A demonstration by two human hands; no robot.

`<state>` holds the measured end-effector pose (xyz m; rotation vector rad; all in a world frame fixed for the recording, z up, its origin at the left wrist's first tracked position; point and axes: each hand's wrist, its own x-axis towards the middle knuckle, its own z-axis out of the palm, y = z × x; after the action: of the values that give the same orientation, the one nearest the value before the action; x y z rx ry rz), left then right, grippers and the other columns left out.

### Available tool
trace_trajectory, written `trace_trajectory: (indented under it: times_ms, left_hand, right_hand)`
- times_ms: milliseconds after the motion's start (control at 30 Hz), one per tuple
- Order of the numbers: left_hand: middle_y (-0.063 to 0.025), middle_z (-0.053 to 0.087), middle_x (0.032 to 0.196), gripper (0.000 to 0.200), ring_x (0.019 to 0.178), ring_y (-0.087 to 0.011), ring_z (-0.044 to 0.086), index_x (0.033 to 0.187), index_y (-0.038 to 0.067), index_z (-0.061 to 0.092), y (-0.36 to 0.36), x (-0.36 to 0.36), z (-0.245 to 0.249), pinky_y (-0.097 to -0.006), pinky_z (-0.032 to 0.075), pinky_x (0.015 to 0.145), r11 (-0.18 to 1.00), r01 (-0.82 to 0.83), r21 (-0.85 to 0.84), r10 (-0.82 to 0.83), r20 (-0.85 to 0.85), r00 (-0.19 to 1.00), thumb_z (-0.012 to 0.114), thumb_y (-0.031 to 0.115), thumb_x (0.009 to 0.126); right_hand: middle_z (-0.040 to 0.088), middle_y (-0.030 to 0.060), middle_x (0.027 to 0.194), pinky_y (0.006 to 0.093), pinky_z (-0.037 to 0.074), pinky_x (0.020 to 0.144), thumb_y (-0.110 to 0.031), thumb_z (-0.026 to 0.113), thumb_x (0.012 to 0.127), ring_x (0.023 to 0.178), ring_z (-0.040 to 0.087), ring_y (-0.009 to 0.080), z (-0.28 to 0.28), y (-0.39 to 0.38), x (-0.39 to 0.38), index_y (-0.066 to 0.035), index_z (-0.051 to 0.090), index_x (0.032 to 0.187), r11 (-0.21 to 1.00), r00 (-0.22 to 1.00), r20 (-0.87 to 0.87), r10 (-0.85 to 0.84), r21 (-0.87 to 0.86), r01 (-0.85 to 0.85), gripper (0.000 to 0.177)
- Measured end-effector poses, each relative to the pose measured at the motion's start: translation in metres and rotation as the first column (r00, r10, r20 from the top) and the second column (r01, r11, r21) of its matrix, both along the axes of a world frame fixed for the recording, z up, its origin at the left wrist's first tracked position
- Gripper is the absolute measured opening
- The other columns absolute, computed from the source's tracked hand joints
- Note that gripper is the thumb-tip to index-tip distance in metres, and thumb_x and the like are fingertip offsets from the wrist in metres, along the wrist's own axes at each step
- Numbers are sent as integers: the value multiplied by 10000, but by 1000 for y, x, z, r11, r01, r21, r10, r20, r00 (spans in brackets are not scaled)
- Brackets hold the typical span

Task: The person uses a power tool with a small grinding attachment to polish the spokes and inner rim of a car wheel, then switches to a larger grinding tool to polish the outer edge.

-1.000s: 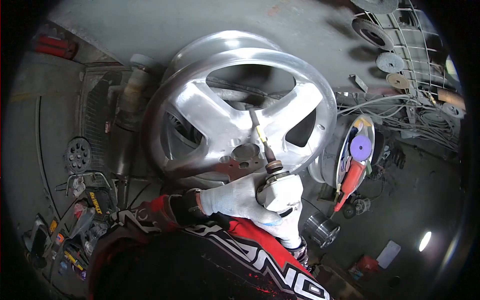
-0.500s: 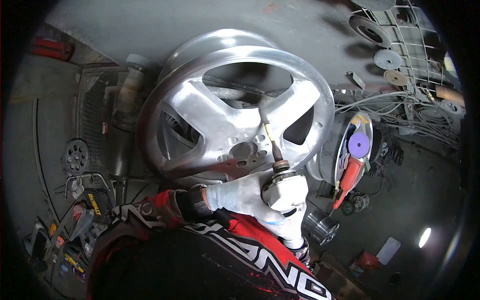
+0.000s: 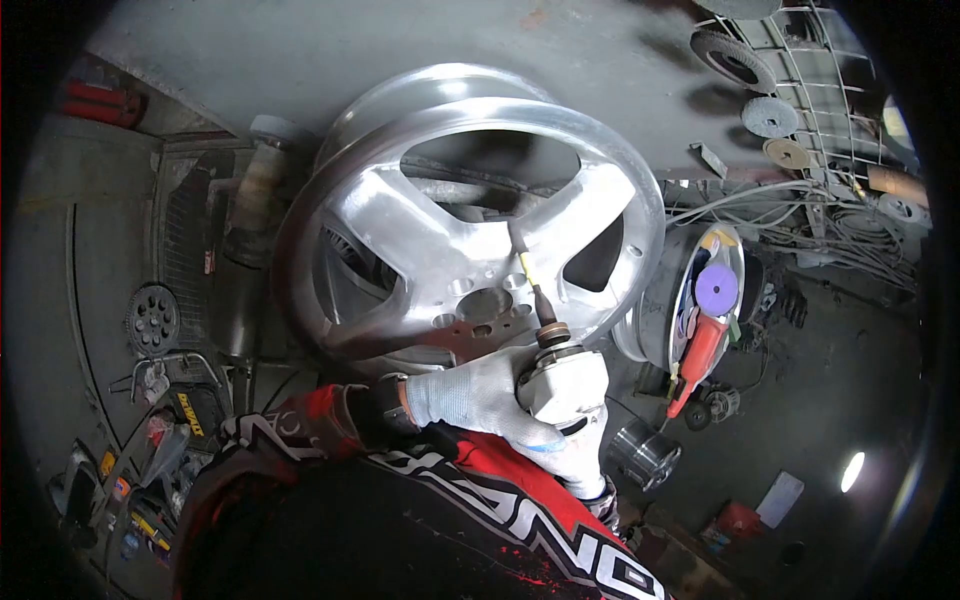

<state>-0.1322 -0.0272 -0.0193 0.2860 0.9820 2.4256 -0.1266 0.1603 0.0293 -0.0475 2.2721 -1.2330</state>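
Note:
A shiny alloy wheel rim (image 3: 375, 215) with broad spokes stands in front of me. My left hand (image 3: 478, 395), in a white work glove, is closed around the head of a white power grinder (image 3: 565, 385). My right hand (image 3: 580, 460), gloved too, grips the grinder's body lower down, partly hidden behind it. From the grinder a long dark spindle with a yellow band (image 3: 528, 268) reaches up across the wheel's hub. Its narrow tip lies against or just over the inner end of the upper right spoke; contact is hard to tell.
Right of the wheel, another rim (image 3: 655, 300) holds a red power tool (image 3: 697, 362) and a purple disc (image 3: 715, 290). Abrasive wheels (image 3: 770, 117) hang on a wire rack at upper right, above bundled cables (image 3: 840, 235). Tools and a DeWalt-marked item (image 3: 190, 415) lie lower left.
The grinder, both hands and the spindle tip have shifted slightly left in view. The wheel appears slightly shifted as well, as the camera moved. Both hands keep their grip.

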Motion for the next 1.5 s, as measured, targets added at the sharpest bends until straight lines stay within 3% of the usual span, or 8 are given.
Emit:
trace_trajectory:
  times_ms: [400, 467, 500, 600, 667, 933, 1433, 1500]
  left_hand:
    - [-35, 658, 997, 399, 909, -145, 613, 1102, 54, 625, 9, -42, 15, -326, 508, 856, 998, -36, 56, 47, -210, 977, 782, 240, 785]
    - [-41, 662, 988, 416, 898, -152, 612, 1100, 51, 627, 3, -50, 25, -327, 509, 842, 999, -38, -13, 36, -166, 985, 785, 249, 770]
    - [-51, 665, 976, 418, 892, -155, 610, 1091, 45, 631, 6, -53, 24, -332, 507, 837, 998, -57, 4, 57, -161, 985, 782, 252, 761]
    - [-64, 658, 1125, 550, 1045, -158, 623, 1229, 33, 581, 2, -54, 22, -345, 507, 957, 999, 47, -11, -48, -178, 983, 819, 204, 763]
    - [-61, 652, 1146, 561, 1063, -155, 616, 1240, 36, 575, 4, -45, 16, -343, 502, 970, 999, 44, -8, -44, -167, 985, 819, 182, 757]
    - [-66, 648, 1141, 641, 1052, -162, 617, 1259, 53, 571, 11, -6, -8, -347, 495, 975, 1000, -3, 13, 4, -42, 999, 852, 287, 733]
    - [-82, 644, 1198, 645, 1105, -167, 603, 1303, 28, 545, 11, -9, 0, -356, 486, 1005, 999, -44, 30, 43, 43, 998, 837, 171, 746]
    - [-82, 654, 1163, 587, 1076, -163, 610, 1266, 26, 565, 5, -25, 10, -348, 497, 977, 1000, 13, 17, -12, -38, 999, 822, 159, 755]
  right_hand:
    - [669, 92, 1092, 351, 559, 841, -188, 884, 661, 966, 676, 195, -9, 21, -17, -42, 561, 1223, 935, 950, 31, -312, -168, 313, 665]
    - [549, 143, 1285, 407, 537, 927, -214, 665, 899, 1106, 604, 238, 10, 21, -30, -46, 414, 1379, 875, 914, 265, -308, -299, 382, 567]
    - [540, 157, 1282, 384, 562, 881, -29, 747, 790, 1101, 606, 233, 10, 26, -32, -42, 404, 1375, 974, 906, -358, 224, 97, -203, 678]
    - [535, 161, 1287, 392, 561, 883, -17, 762, 771, 1110, 604, 238, 5, 27, -30, -47, 402, 1378, 997, 975, -212, 70, -8, -73, 707]
    - [663, 93, 1100, 324, 558, 799, -159, 890, 641, 939, 667, 179, 0, 10, -23, -35, 576, 1210, 877, 915, 149, -374, -264, 401, 661]
    - [650, 125, 1148, 404, 558, 861, -314, 884, 665, 996, 670, 315, 1, 5, -12, -115, 615, 1208, 902, 810, -412, 417, 300, -311, 638]
    - [670, 104, 1111, 419, 562, 833, -312, 880, 632, 964, 673, 313, -25, 18, -3, -137, 623, 1199, 991, 966, -239, 103, 104, -80, 647]
    - [526, 155, 1367, 475, 415, 1073, -636, 410, 946, 1267, 517, 296, -6, 31, -17, -82, 433, 1429, 992, 991, 67, 119, 26, -121, 735]
